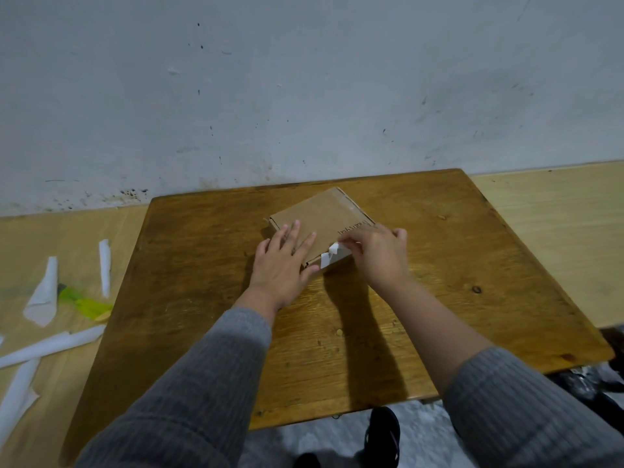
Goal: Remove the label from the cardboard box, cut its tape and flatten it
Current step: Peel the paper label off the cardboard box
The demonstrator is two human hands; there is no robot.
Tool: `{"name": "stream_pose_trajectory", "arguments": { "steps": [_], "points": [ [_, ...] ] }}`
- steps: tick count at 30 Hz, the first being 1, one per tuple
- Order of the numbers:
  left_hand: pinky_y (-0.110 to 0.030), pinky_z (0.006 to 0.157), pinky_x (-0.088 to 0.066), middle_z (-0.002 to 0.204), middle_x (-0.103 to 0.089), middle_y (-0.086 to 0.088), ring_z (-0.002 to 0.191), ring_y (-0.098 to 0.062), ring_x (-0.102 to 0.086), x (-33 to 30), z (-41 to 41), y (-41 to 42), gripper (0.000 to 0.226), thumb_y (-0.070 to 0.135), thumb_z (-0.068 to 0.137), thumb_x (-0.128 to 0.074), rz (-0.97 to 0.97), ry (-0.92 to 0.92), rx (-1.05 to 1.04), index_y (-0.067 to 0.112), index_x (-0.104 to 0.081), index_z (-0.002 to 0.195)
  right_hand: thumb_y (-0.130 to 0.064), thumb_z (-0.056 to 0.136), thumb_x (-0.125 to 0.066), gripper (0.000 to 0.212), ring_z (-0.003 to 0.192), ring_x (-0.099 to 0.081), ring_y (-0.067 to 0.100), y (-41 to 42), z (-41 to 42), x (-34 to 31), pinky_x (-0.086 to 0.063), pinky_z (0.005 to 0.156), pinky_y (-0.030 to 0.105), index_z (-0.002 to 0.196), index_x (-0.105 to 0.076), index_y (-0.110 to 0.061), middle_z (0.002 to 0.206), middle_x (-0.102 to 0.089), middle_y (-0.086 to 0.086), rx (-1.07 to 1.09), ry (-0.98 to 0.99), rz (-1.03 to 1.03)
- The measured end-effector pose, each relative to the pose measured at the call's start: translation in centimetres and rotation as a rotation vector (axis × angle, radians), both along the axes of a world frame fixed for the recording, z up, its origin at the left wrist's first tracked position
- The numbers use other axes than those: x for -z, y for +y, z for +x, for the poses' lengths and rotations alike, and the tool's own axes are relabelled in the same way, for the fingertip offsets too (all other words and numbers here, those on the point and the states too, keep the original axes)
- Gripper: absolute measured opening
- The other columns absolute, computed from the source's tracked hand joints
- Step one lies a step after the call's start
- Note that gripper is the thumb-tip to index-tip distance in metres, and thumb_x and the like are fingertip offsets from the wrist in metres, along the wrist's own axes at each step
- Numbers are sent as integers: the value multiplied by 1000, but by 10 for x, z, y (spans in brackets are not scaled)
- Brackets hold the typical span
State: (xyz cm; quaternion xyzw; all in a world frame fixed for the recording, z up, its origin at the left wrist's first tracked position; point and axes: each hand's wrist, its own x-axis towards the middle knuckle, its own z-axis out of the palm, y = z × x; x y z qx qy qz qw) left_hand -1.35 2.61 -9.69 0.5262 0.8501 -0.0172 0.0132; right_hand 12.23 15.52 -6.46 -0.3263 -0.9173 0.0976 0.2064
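We have the flat brown cardboard box (pixel 320 221) sitting just above the centre of the frame, on the far middle of the dark wooden bench (pixel 202 298), close to the grey wall. Our left hand (pixel 282 261) lies spread wide and flat on the box's lid, pinning it down. Our right hand (pixel 378 255) is pinched narrow on the torn white paper label (pixel 332 256) at the box's near right corner, where a ragged flap already stands up.

The risk we see is the label tearing again: the lifted piece looks small and frayed, so a sharp pull would probably leave scraps stuck to the cardboard. If the left hand eases off, the light box could slide toward the wall or twist under the pull.

Room is generous. The bench is bare to the lower middle and right of the frame, its near edge well apart from the box. At the left of the frame, off the bench, lie white paper strips (pixel 44 295) and a yellow-green plastic piece (pixel 84 302); we cannot tell what it is.
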Motion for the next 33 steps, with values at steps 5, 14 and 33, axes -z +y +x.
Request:
{"name": "stream_pose_trajectory", "arguments": {
  "steps": [5, 14, 33],
  "points": [
    [-45, 118, -14, 163, 11, 0, 150, -23, 7, 4, 2, 2, 65, 59, 98, -21, 40, -54, -24, 37, 4, 154, -27, 75, -74, 18, 94, -61, 19, 7, -4, 4, -20, 102, 49, 93, -72, -29, 90, -72, -8, -177, -156, 292],
    [-49, 116, -18, 163, 12, -5, 149, -31, 3, -3, 11, 22, 69, 62, 96, -22, -41, -54, -149, 36, 5, 154, -39, 91, -55, 22, 88, -61, 12, 5, -6, -10, -27, 92, 33, 105, -69, -30, 95, -72, -9, 31, -133, -52],
    [-52, 115, 9, 162, 19, 0, 148, -26, 17, -25, 21, 22, 67, 60, 97, -33, 176, -270, -136, 38, -4, 154, -41, 88, -60, 21, 111, -53, 22, 24, 19, -48, -34, 91, 38, 99, -72, -28, 116, -64, -1, 169, -27, -440]
  ]
}}
